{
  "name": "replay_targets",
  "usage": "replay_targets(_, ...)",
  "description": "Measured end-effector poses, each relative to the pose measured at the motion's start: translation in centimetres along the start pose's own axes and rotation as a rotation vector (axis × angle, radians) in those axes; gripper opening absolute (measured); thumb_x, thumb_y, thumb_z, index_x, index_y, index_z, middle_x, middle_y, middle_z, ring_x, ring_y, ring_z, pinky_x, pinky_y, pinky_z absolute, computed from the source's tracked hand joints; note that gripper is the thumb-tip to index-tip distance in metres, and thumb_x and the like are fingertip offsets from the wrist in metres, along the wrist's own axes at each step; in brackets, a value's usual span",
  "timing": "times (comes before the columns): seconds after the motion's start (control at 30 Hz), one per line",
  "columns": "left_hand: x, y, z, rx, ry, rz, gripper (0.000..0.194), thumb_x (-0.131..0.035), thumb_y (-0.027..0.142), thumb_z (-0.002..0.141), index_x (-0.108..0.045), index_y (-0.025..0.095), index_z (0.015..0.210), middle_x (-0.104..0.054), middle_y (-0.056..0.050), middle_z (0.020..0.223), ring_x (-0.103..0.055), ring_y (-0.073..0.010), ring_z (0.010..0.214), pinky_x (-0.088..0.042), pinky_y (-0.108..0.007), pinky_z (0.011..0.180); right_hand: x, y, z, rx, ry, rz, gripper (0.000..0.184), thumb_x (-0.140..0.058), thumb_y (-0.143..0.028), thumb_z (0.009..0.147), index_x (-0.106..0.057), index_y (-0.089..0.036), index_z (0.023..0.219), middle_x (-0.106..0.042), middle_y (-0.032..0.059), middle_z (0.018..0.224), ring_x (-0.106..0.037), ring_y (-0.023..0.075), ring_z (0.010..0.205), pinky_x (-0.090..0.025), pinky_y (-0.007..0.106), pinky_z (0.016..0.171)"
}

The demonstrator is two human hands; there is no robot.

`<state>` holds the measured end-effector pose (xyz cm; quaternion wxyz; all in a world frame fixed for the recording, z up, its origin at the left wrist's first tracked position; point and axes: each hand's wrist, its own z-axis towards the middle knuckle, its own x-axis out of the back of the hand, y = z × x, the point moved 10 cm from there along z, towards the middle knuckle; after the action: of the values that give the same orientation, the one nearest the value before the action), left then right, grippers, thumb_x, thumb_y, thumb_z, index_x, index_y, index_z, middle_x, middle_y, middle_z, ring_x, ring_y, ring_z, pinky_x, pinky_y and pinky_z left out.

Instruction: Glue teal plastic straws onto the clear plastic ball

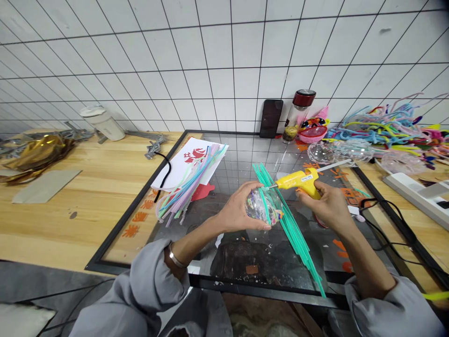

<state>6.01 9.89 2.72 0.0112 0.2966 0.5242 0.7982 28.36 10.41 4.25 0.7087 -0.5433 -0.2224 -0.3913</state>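
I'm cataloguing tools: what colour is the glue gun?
The glue gun is yellow; the head view shows it best, in the right hand.

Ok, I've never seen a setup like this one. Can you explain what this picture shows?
There is no robot here, just a person's bare hands, seen by one camera worn on the head and looking forward and down. The left hand holds a clear ball with coloured bits and a green strip. The right hand grips a yellow glue gun, its tip at the ball's upper edge; contact is hard to tell. Below is a black-framed glass panel on a wooden table. On the panel lie green stems and, further left, pastel stems partly over white paper. A phone and bottle stand at the back.
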Motion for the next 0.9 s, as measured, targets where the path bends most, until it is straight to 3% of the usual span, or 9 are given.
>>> replay_targets(0.1,0.0,0.0,0.0,-0.001,0.0,-0.001,0.094,-0.091,0.041,0.048,-0.049,0.022,0.129,-0.052,-0.013,0.136,-0.051,-0.0347,0.126,-0.038,-0.057,0.111,1.1,1.4,0.6,-0.054,0.055,-0.149,0.035,-0.061,-0.05,0.072,-0.042,-0.025,0.056,-0.041,-0.0032,0.045,-0.037,0.0132,0.044,-0.025,0.028,0.047)
replay_targets(0.23,0.0,0.2,0.0,-0.019,0.001,-0.006,0.092,-0.092,0.039,0.049,-0.05,0.022,0.128,-0.053,-0.012,0.135,-0.051,-0.0337,0.126,-0.038,-0.054,0.111,1.0,3.2,1.4,-0.083,0.026,-0.312,0.037,-0.063,-0.049,0.07,-0.036,-0.028,0.055,-0.038,-0.0018,0.046,-0.035,0.0152,0.044,-0.024,0.03,0.049)
replay_targets(0.47,0.1,0.5,-0.1,-0.044,-0.007,0.004,0.089,-0.091,0.039,0.051,-0.051,0.025,0.128,-0.054,-0.012,0.134,-0.052,-0.0337,0.126,-0.037,-0.054,0.111,-0.5,4.5,1.0,-0.039,0.058,-0.436,0.033,-0.06,-0.05,0.073,-0.043,-0.025,0.06,-0.052,0.0048,0.059,-0.049,0.0196,0.056,-0.025,0.03,0.052)
replay_targets(0.73,0.1,0.8,0.0,-0.113,0.002,0.006,0.082,-0.09,0.039,0.053,-0.053,0.024,0.125,-0.055,-0.012,0.132,-0.053,-0.0318,0.124,-0.039,-0.052,0.11,0.4,3.7,1.3,-0.097,0.048,-0.351,0.037,-0.06,-0.052,0.07,-0.037,-0.027,0.056,-0.042,-0.0005,0.048,-0.039,0.0161,0.047,-0.024,0.03,0.049)
replay_targets(0.9,0.2,0.6,-0.1,-0.091,0.006,0.008,0.081,-0.09,0.041,0.054,-0.054,0.026,0.125,-0.055,-0.011,0.134,-0.053,-0.0327,0.125,-0.039,-0.053,0.11,1.1,2.0,0.9,-0.114,0.026,-0.134,0.038,-0.059,-0.055,0.067,-0.037,-0.026,0.055,-0.04,-0.0028,0.049,-0.036,0.0133,0.046,-0.027,0.029,0.049)
